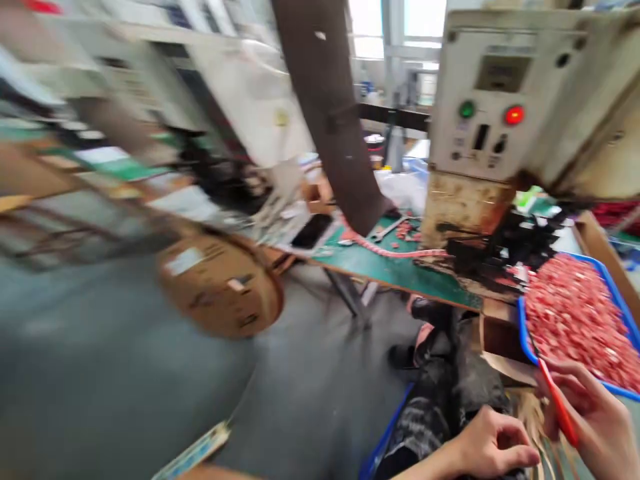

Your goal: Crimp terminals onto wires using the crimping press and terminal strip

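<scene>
My right hand (593, 417) is at the bottom right and grips a thin red strip (557, 400), just in front of the blue tray (523, 333) heaped with small red parts (575, 313). My left hand (493, 445) rests low beside it over my lap, fingers curled, and I cannot make out anything in it. The picture is blurred by head motion.
A beige press machine (493, 100) with a green and a red button stands on a green bench (395, 267). A red strip of parts (395, 250) runs across the bench. A round cardboard reel (220, 283) hangs at the left above the grey floor. A dark post (330, 113) leans across the middle.
</scene>
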Demonstrator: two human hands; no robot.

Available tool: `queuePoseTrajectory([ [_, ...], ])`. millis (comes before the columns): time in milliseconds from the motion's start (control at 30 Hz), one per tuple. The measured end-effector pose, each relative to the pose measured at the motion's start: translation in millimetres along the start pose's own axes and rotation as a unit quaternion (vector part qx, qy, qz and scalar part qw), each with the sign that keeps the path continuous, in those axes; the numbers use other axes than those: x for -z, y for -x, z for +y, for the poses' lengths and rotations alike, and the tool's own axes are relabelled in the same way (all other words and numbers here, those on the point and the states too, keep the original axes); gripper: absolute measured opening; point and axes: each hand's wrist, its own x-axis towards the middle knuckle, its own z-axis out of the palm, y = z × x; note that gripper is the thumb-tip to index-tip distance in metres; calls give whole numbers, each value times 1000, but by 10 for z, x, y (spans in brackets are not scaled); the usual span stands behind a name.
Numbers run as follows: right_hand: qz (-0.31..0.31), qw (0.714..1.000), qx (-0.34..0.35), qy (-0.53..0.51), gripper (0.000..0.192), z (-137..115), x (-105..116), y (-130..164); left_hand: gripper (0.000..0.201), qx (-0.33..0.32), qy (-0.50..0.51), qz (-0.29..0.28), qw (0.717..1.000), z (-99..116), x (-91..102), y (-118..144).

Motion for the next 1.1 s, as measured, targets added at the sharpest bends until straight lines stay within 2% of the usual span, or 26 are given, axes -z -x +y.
queuePoseTrajectory([
  [33,24,999,-5,-24,50,-27,-43,-69,65,8,-9,-17,1000,-53,14,-48],
  [100,27,998,3,-49,49,-94,-122,-274,57,24,-29,-33,999,-176,63,-123],
  [267,-20,999,12,-46,52,-197,-222,-767,49,57,-51,9,997,-418,231,-193],
  [333,-10,999,18,-47,53,-190,-275,-890,51,54,-46,7,997,-451,269,-195],
  [500,40,997,56,-16,54,-105,-446,-999,64,36,-44,-5,998,-451,278,-199],
  [633,49,997,67,-7,49,-95,-557,-1010,70,33,-45,-12,998,-450,274,-218],
  [800,42,996,81,10,48,-228,-641,-1066,68,32,-45,-14,998,-433,264,-244],
  [933,-20,998,42,-33,53,-327,-466,-1012,65,31,-51,-13,998,-406,264,-241],
  [1000,-20,999,39,-8,53,-318,-237,-930,63,32,-46,-11,998,-398,271,-233],
  [1100,29,994,69,82,51,-237,262,-859,55,37,-47,-6,998,-399,285,-220],
])
